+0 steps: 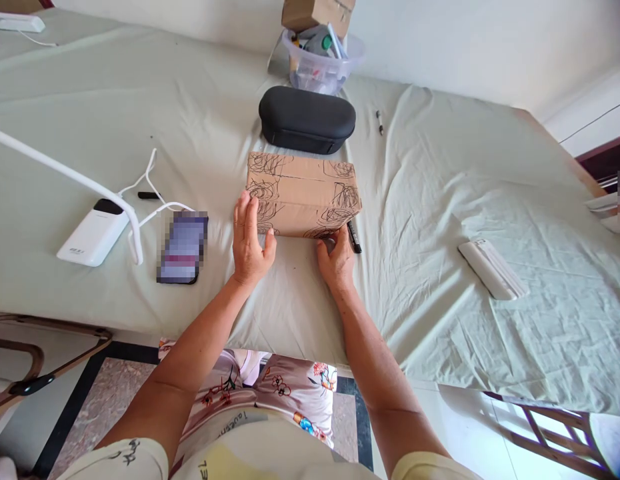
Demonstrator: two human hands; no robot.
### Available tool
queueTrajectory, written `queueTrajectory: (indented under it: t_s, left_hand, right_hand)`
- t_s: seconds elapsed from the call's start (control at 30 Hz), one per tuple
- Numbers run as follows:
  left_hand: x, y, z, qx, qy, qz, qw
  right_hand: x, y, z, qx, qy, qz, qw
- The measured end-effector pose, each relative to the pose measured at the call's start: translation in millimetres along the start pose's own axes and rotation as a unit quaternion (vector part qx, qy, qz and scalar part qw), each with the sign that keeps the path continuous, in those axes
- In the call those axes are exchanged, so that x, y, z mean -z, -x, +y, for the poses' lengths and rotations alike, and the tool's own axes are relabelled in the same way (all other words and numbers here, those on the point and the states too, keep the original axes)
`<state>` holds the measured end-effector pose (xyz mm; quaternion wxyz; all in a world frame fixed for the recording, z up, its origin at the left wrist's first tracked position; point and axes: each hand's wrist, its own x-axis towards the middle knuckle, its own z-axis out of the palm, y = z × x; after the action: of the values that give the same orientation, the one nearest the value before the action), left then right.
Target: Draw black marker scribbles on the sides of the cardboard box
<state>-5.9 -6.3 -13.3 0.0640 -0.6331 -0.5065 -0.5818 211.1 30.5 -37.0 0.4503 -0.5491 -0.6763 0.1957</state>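
Note:
A brown cardboard box (310, 193) with black scribbled swirls near its corners lies on the cloth in front of me. My left hand (253, 240) grips its left end, fingers straight along the side and thumb at the front face. At the lower right corner, my right hand (336, 257) holds the box; its thumb shows in front while the other fingers are partly hidden behind the corner. Just beside the right hand, a black marker (356, 239) lies partly covered by the box.
Behind the box is a black zip case (307, 120), then a clear plastic tub (320, 70) of odds and ends. A white power bank (93, 233), a phone (183, 247) and a white bent arm (65, 175) are leftward. A white device (493, 270) and a pen (380, 123) lie rightward.

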Motion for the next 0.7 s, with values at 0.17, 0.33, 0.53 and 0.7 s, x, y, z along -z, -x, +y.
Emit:
queueTrajectory:
  t_s: [0.17, 0.33, 0.53, 0.7]
  left_hand:
    - [1.3, 6, -1, 0.074, -0.015, 0.017, 0.997]
    - [-2.8, 15, -7, 0.12, 0.018, 0.008, 0.993]
    - [-15.3, 27, -18, 0.242, 0.033, -0.028, 0.969]
    - [-16.4, 30, -25, 0.247, 0.035, -0.04, 0.968]
  right_hand:
    - [0, 1, 2, -0.009, -0.01, 0.008, 1.0]
    - [2, 2, -1, -0.014, -0.003, 0.002, 1.0]
    - [5, 4, -5, -0.028, -0.003, -0.01, 1.0]
    - [5, 4, -5, -0.021, 0.009, -0.017, 1.0]
